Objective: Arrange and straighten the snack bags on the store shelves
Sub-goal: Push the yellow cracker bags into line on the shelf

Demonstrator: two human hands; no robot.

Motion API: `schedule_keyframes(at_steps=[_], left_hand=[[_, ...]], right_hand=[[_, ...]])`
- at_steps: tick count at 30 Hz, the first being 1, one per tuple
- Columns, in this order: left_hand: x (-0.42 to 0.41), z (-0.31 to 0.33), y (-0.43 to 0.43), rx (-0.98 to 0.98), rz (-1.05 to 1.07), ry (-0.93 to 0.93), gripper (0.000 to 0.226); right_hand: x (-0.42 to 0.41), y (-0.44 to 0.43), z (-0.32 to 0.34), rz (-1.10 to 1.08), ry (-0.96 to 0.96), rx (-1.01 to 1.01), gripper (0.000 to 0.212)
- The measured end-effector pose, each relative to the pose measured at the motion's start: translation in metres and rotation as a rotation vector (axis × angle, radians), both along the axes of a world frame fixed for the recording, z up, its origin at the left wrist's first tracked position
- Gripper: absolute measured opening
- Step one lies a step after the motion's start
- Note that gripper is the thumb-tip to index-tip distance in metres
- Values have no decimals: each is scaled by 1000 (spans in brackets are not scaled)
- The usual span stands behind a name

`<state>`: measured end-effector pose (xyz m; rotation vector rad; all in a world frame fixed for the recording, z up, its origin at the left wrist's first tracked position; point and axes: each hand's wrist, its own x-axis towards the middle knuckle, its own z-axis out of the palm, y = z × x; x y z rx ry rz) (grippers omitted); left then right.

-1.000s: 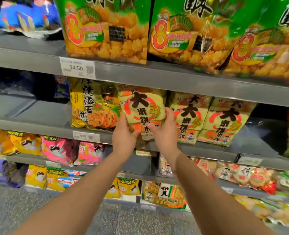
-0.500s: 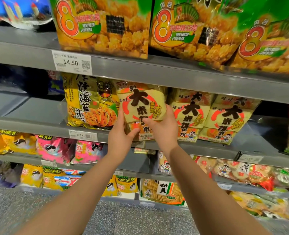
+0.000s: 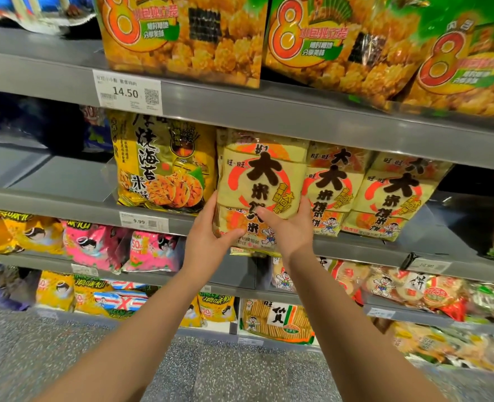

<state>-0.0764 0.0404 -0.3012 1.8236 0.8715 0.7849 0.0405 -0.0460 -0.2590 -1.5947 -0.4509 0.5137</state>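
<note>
Holding the yellow snack bag [image 3: 261, 184] with both hands, left hand [image 3: 211, 227] and right hand [image 3: 289, 224] have pushed it more upright on the shelf [image 3: 65, 195].

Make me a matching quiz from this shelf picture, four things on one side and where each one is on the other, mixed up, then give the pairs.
Things:
1. green bags with a big 8
2. seaweed cracker bag
3. pale yellow cracker bag
4. pink bags

Places:
A. between both hands
B. top shelf
C. shelf below the hands, left
D. just left of the held bag

Pairs: 1-B, 2-D, 3-A, 4-C
</note>
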Motion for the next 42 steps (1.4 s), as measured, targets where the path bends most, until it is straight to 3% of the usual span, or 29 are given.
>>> schedule_keyframes(at_steps=[6,11,18,21,25,28,30,32,36,42], left_hand=[[18,20,11,69,71,35,70],[25,16,13,101,96,63,64],[22,11,8,100,86,67,63],[21,12,7,101,97,47,63],[21,14,3,45,156,6,61],[23,17,3,-2,185,-5,64],[24,19,5,-6,193,-2,64],[25,18,7,8,193,-5,63],[26,19,11,55,206,-2,58],[29,19,13,85,213,-29,54]], right_hand=[[8,15,9,-22,-117,3,59],[5,15,13,-20,-248,-79,61],[2,9,15,45,-272,-161,74],[1,12,10,86,-300,-228,95],[-9,7,3,-5,-570,-437,109],[-17,1,-18,-145,-595,-397,94],[-27,-8,-38,-226,-528,-326,62],[-39,-16,-55,-88,-530,-406,38],[-44,-11,-72,257,-559,-526,54],[-44,0,-66,217,-476,-435,54]])
